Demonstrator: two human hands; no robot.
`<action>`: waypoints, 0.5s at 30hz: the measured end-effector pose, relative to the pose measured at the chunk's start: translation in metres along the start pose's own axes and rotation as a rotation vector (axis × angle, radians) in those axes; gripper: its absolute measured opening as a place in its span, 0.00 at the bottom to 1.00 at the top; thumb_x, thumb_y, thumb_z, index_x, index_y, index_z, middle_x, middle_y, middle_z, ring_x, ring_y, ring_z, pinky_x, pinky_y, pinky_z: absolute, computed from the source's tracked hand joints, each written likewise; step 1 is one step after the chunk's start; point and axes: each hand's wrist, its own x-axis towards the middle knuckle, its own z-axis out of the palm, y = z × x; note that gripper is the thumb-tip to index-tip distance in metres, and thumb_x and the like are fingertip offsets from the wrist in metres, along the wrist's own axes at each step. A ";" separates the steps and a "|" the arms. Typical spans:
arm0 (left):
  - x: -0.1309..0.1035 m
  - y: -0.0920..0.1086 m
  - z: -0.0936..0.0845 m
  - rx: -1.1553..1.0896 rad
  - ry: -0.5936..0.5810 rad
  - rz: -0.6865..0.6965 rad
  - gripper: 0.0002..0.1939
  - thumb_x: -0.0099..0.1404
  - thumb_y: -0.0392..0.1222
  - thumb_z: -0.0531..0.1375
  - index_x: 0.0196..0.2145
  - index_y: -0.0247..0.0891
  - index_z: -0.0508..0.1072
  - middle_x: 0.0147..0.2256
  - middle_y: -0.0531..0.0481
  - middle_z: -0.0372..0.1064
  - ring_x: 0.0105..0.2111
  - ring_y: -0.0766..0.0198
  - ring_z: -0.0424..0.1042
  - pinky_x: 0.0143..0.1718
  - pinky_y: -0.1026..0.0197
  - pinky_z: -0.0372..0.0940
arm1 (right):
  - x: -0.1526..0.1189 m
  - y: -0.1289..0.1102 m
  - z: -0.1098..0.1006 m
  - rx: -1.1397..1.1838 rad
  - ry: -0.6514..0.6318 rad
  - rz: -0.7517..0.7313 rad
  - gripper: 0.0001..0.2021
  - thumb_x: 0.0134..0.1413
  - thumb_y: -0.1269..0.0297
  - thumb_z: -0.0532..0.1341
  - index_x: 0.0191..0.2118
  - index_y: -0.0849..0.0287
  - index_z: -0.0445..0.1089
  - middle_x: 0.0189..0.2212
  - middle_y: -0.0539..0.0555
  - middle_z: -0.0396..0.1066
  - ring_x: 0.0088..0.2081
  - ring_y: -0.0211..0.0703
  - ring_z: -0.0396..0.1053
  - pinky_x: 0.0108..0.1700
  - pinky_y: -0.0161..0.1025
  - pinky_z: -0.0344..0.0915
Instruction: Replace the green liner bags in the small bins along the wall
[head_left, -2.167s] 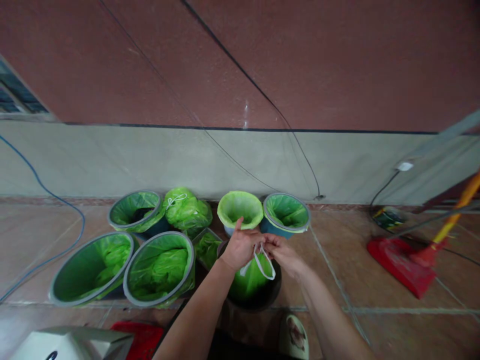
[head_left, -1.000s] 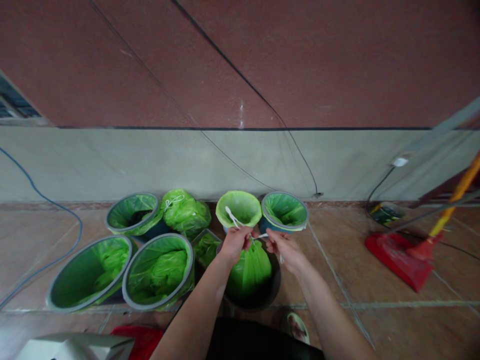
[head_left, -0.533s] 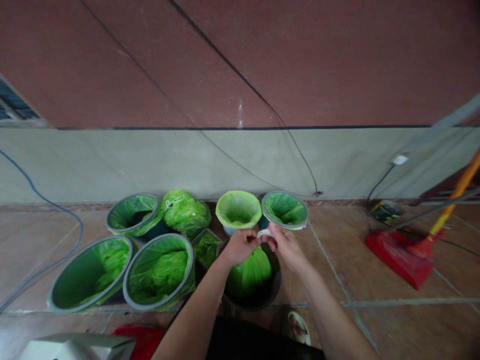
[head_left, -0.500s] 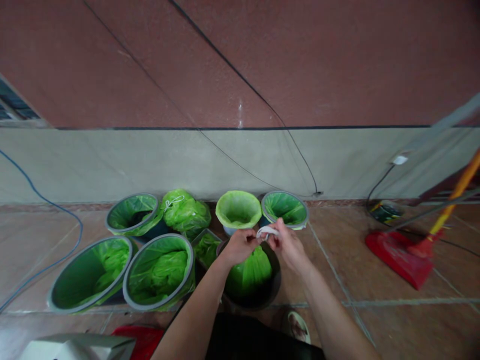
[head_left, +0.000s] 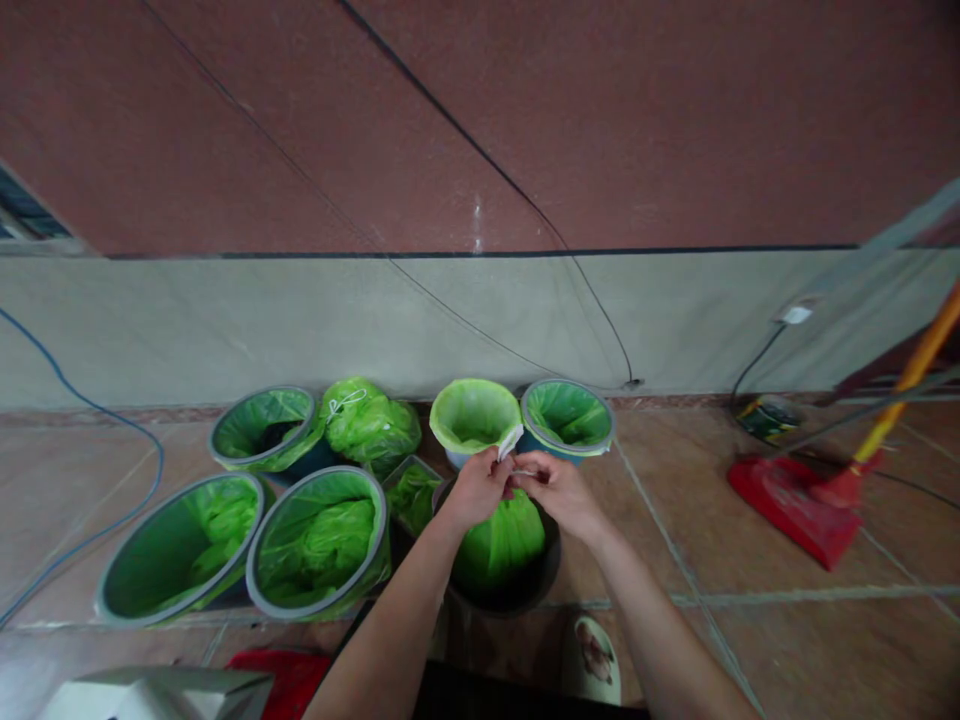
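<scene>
Above a dark round bin point(head_left: 553, 570), my left hand point(head_left: 481, 488) and my right hand point(head_left: 556, 488) meet with fingers closed. A white drawstring point(head_left: 511, 440) sticks up from the fingers of my left hand, and a thin white strand runs to my right fingertips. Gathered under both hands, a green plastic bag point(head_left: 504, 540) sits inside the dark bin. Its top is hidden by my fingers.
Green-lined bins stand behind point(head_left: 568, 415) and to the left point(head_left: 319, 540). A tied green bag point(head_left: 373, 425) lies by the wall. On the right is a red dustpan point(head_left: 795, 505); a blue hose point(head_left: 150, 430) curves at left. A slippered foot point(head_left: 592, 660) shows below.
My hands have drawn together and my right hand has moved left and turned. The white drawstring, a loop between the hands before, now points upward at my left fingers.
</scene>
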 end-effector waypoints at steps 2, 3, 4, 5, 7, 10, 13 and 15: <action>0.001 -0.001 0.001 0.007 0.024 -0.018 0.13 0.65 0.47 0.55 0.31 0.35 0.69 0.23 0.52 0.68 0.21 0.69 0.68 0.23 0.67 0.63 | 0.000 0.000 0.001 -0.030 0.029 0.015 0.13 0.48 0.62 0.63 0.41 0.59 0.71 0.31 0.51 0.75 0.33 0.41 0.72 0.37 0.38 0.65; 0.001 -0.001 0.002 0.011 0.034 -0.026 0.12 0.65 0.46 0.55 0.30 0.35 0.69 0.23 0.52 0.69 0.21 0.69 0.69 0.23 0.67 0.63 | -0.001 0.000 0.002 -0.053 0.051 0.021 0.13 0.48 0.62 0.63 0.41 0.58 0.71 0.30 0.51 0.75 0.33 0.41 0.72 0.38 0.38 0.65; 0.001 -0.001 0.003 0.009 0.048 -0.038 0.11 0.64 0.46 0.56 0.30 0.35 0.69 0.23 0.52 0.69 0.21 0.68 0.70 0.23 0.67 0.63 | -0.001 0.000 0.002 -0.083 0.078 0.029 0.12 0.48 0.62 0.62 0.40 0.58 0.71 0.30 0.51 0.75 0.32 0.41 0.72 0.37 0.38 0.65; 0.001 0.000 0.003 -0.002 0.065 -0.056 0.11 0.63 0.45 0.56 0.29 0.35 0.69 0.22 0.52 0.69 0.21 0.68 0.70 0.23 0.67 0.63 | -0.001 0.000 0.003 -0.112 0.108 0.036 0.12 0.48 0.62 0.62 0.40 0.58 0.71 0.29 0.51 0.75 0.31 0.41 0.72 0.37 0.38 0.65; 0.000 0.003 0.003 -0.073 0.101 -0.105 0.09 0.61 0.43 0.59 0.27 0.34 0.69 0.21 0.52 0.69 0.21 0.68 0.70 0.22 0.68 0.63 | -0.001 -0.001 0.004 -0.157 0.161 0.039 0.11 0.49 0.61 0.61 0.39 0.58 0.71 0.28 0.50 0.75 0.30 0.40 0.71 0.36 0.38 0.64; -0.002 0.010 0.000 -0.259 0.119 -0.173 0.08 0.54 0.41 0.64 0.26 0.33 0.70 0.21 0.52 0.70 0.21 0.69 0.70 0.23 0.67 0.62 | -0.003 -0.003 0.005 -0.137 0.158 0.019 0.10 0.49 0.60 0.60 0.37 0.58 0.71 0.27 0.51 0.74 0.29 0.40 0.70 0.35 0.37 0.64; -0.003 0.013 -0.003 -0.338 0.146 -0.154 0.09 0.47 0.38 0.68 0.24 0.32 0.72 0.20 0.54 0.68 0.20 0.71 0.66 0.24 0.67 0.60 | -0.005 -0.002 0.006 -0.083 0.070 0.068 0.10 0.48 0.60 0.60 0.35 0.59 0.71 0.24 0.50 0.73 0.25 0.38 0.68 0.29 0.35 0.62; -0.003 0.013 -0.006 -0.293 0.156 -0.092 0.07 0.45 0.36 0.67 0.22 0.32 0.73 0.19 0.55 0.67 0.20 0.72 0.63 0.25 0.68 0.59 | -0.005 0.002 0.005 -0.066 0.027 0.144 0.09 0.46 0.61 0.60 0.35 0.59 0.70 0.23 0.49 0.72 0.22 0.36 0.66 0.25 0.34 0.59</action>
